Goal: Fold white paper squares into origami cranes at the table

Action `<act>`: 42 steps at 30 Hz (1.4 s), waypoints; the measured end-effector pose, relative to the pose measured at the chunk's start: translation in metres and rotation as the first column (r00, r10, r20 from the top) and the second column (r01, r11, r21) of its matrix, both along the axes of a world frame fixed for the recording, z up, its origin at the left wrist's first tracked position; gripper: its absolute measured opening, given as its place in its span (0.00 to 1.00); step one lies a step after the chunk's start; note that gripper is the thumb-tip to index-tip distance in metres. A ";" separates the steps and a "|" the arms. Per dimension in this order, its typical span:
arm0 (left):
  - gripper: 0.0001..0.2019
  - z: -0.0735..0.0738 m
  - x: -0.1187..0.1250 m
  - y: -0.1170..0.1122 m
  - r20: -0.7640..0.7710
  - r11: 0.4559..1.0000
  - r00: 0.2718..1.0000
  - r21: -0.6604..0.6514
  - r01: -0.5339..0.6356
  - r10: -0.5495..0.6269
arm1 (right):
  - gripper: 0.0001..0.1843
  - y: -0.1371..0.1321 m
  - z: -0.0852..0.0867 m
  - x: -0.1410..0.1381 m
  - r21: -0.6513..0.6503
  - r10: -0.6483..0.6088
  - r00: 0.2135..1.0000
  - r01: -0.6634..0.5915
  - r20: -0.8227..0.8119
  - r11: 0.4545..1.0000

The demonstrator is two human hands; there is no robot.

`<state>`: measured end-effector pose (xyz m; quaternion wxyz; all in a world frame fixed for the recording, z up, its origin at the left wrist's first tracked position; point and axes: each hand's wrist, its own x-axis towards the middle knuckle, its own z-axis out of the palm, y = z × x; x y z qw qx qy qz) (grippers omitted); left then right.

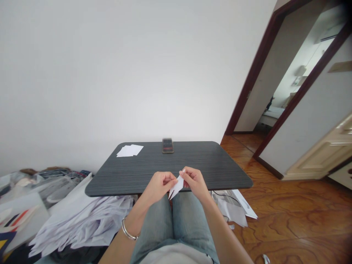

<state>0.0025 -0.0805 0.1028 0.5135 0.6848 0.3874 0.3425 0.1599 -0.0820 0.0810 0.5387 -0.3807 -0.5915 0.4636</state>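
A small piece of folded white paper (pixel 176 186) is held between my two hands, just over the front edge of the dark table (pixel 118 179). My left hand (pixel 161 185) pinches its left side between thumb and fingers. On the upper right corner, the thumb and forefinger of my right hand (pixel 194 180) are closed. The paper's lower end splits into narrow points that hang toward my lap. A few white sheets (pixel 129 150) lie overlapping at the table's far left.
A small dark device on a stand (pixel 167 145) sits at the table's back edge, near the wall. Piled white cloth or paper (pixel 90 220) lies at the left, below the table. More papers (pixel 233 205) rest under its right side. A doorway (pixel 258 73) opens at the right.
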 end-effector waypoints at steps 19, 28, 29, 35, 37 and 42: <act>0.11 0.004 0.001 -0.001 -0.046 0.998 0.999 0.067 -0.013 0.016 | 0.21 0.002 0.003 0.007 0.017 -0.019 1.000 0.018 0.020 1.000; 0.14 0.001 0.000 0.000 -0.120 0.984 0.990 0.171 -0.055 0.076 | 0.16 0.001 -0.001 0.004 0.015 0.036 0.991 -0.038 0.127 0.999; 0.14 0.000 0.000 0.000 -0.125 0.982 0.989 0.180 -0.055 0.078 | 0.16 0.001 -0.001 0.004 0.014 0.037 0.992 -0.039 0.118 0.999; 0.14 0.001 0.001 -0.001 -0.122 0.986 0.991 0.163 -0.036 0.056 | 0.14 0.001 -0.004 0.002 0.024 0.024 0.997 -0.026 0.072 0.999; 0.14 0.002 0.001 -0.001 -0.117 0.986 0.991 0.164 -0.038 0.058 | 0.13 0.002 -0.004 0.002 0.022 0.015 0.997 -0.016 0.074 1.000; 0.15 0.003 0.000 -0.001 -0.127 0.984 0.990 0.177 -0.037 0.060 | 0.14 0.000 -0.001 0.001 -0.003 0.032 0.993 -0.032 0.116 0.999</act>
